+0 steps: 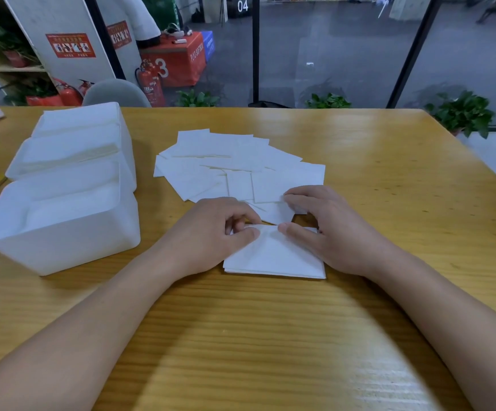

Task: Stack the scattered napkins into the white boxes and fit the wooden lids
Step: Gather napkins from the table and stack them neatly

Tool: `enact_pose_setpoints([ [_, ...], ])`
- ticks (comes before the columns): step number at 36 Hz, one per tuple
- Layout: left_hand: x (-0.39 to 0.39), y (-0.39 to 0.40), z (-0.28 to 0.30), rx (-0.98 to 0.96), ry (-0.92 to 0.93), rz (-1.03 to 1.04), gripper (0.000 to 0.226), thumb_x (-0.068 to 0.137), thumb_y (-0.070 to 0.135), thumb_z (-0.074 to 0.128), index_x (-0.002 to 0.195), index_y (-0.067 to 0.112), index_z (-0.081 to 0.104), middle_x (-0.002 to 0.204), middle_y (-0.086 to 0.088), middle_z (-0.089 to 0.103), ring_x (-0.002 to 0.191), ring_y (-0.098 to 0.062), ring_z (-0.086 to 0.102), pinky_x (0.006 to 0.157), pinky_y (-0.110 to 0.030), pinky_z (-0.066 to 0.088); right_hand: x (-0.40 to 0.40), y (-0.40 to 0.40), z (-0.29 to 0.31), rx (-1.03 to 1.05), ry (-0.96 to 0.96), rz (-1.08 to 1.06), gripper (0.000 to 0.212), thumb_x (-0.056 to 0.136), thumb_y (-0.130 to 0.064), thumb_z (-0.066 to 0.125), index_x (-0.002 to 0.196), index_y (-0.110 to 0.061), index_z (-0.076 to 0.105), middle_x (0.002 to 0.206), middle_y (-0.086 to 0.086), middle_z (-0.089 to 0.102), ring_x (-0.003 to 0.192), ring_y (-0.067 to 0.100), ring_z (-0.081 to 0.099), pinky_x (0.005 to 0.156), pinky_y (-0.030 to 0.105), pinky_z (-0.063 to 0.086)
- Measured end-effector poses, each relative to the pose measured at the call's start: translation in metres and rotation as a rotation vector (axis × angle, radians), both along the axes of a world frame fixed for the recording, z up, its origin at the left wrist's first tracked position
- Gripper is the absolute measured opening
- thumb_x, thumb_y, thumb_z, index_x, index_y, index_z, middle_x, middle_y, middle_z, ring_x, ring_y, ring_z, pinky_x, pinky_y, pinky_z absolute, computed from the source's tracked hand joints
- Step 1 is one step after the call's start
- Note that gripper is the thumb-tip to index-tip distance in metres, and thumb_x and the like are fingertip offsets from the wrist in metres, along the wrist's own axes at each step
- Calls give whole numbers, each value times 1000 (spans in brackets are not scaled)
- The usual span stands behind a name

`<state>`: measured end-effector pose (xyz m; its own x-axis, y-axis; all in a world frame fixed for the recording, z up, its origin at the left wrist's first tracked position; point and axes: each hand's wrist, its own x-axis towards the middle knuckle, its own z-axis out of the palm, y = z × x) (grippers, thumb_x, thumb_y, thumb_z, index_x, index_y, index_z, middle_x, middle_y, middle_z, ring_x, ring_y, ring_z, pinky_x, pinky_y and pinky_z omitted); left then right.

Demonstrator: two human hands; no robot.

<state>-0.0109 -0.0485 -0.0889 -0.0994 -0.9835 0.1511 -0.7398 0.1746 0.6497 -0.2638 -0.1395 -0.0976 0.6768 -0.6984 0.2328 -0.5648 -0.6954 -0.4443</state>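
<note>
A small squared stack of white paper napkins (276, 259) is held flat on the yellow wood-grain counter (270, 336), close to the person. The left hand (211, 232) is set on the stack's left side, its thumb and curled fingers (241, 223) pinching the upper left corner of the top sheets. The right hand (329, 229) is laid over the right side, thumb on top of the paper; its fingers are curled onto the sheets at the far edge, apparently gripping a napkin there, though the tips are partly hidden.

Just beyond the hands, a loose fan of scattered white napkins (238, 164) is spread across the counter, overlapping at many angles. To the left, three white rectangular plastic boxes (63, 241) are lined up one behind another; the two farther ones appear filled with napkins, while the nearest seems only partly filled. No wooden lids can be identified with certainty.

Several risks are judged likely from here. The thin sheets could be creased or torn if the corner pinch is tightened. The stack's alignment could be lost if it is lifted from one side only, since the lower sheets are not clamped. Loose napkins touching the stack's far edge could be dragged along and carried crooked into the nearest box.
</note>
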Motion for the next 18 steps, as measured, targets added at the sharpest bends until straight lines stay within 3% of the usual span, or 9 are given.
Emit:
enact_pose_setpoints([
  [3, -1, 0, 0, -19, 13, 20, 5, 99, 37, 77, 98, 42, 78, 87, 13, 66, 76, -9, 58, 68, -20, 47, -1, 0, 1, -13, -12, 4, 54, 102, -58, 60, 144, -25, 64, 150, -15, 52, 141, 6, 40, 123, 45, 34],
  [7, -2, 1, 0, -8, 16, 24, 5, 99, 37, 77, 99, 41, 78, 87, 14, 66, 76, -8, 58, 69, -21, 48, 0, -1, 1, -29, 30, 55, 59, 102, -70, 49, 144, -32, 64, 166, -15, 41, 156, 9, 28, 129, 45, 23],
  [12, -3, 1, 1, -4, 15, 14, 5, 100, 36, 76, 100, 41, 78, 87, 13, 66, 76, -9, 57, 69, -22, 48, 6, -3, -3, -62, 128, 87, 64, 104, -73, 42, 148, -31, 58, 173, -14, 32, 161, 12, 19, 130, 41, 15],
  [18, -3, 1, 0, -8, 8, 17, 4, 100, 38, 76, 100, 41, 78, 87, 14, 66, 77, -9, 58, 68, -21, 48, 10, -5, -3, -51, 118, 53, 76, 100, -75, 43, 156, -25, 53, 167, -14, 40, 157, 8, 26, 129, 34, 15],
])
